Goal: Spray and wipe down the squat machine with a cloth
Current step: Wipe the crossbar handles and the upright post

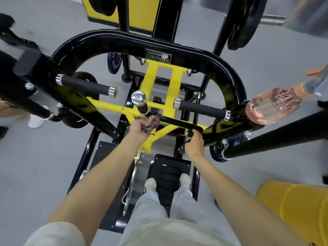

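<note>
- The squat machine (pixel 124 41) fills the view from above, a black curved tube carrying the Hammer Strength badge (pixel 158 56) at its top middle.
- Straight below the badge, the yellow frame (pixel 160 82) runs down toward the person and branches into diagonal bars.
- Below the badge and slightly left, the left hand (pixel 139 127) is closed around a bunched cloth (pixel 150 124), pinkish with a dark woven pattern. The cloth is pressed against a yellow diagonal bar.
- Below the badge and to the right, the right hand (pixel 194 142) has its fingers curled around the end of a short black bar (pixel 179 123) that crosses the yellow frame.
- Two foam-covered handles with chrome caps sit below the badge, one to the left (pixel 85 85) and one to the right (pixel 200 108). A chrome-capped post (pixel 138 98) stands between them.
- Far right of the badge and lower, a clear spray bottle (pixel 271 107) of pink liquid lies tilted, its base against the end of the black tube and its grey head with orange tip pointing up and right. What supports it cannot be told.
- Far below the badge, the person's pale shoes (pixel 150 183) stand on the black foot plate (pixel 168 164).
- Left of the badge, a blue weight plate (pixel 114 62) hangs behind the tube.
</note>
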